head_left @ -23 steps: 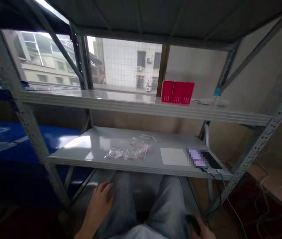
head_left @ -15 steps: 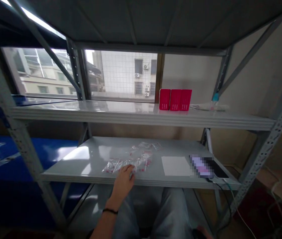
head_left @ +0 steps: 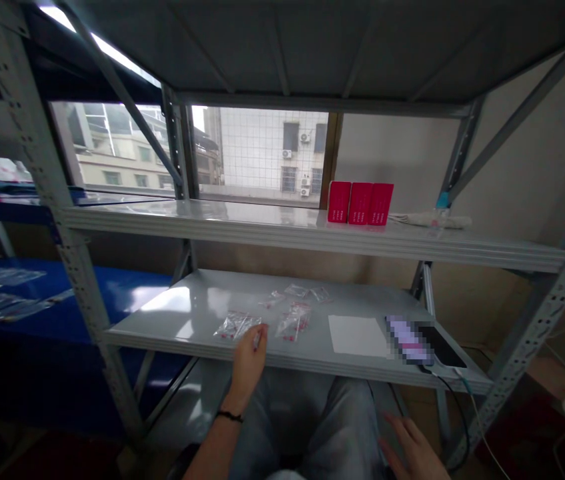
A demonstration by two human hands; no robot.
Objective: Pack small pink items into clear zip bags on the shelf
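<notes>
My left hand (head_left: 250, 363), a black band on its wrist, is closed at the shelf's front edge. Thumb and fingers pinch what looks like a small clear plastic bag, of which only a whitish and red bit shows. Just left of the fingertips lies a group of small clear bags (head_left: 235, 325) with red marks. Another pile of clear bags (head_left: 293, 321) is to the right of the hand. Farther back lie a few loose bags (head_left: 296, 291). My right hand (head_left: 412, 450) is low at the right, beside my knee, its fingers apart and nothing in it.
The bags lie on a grey metal shelf (head_left: 162, 327). To their right are a white sheet (head_left: 357, 335), a phone with a blurred screen (head_left: 407, 340) and a dark device (head_left: 442, 347) with cables. Red boxes (head_left: 360, 203) stand on the shelf above, near a white cloth.
My left hand has lifted slightly off the bags and pinches a small piece; the bags now lie in two separate groups. My right hand has come into view at the lower right.
</notes>
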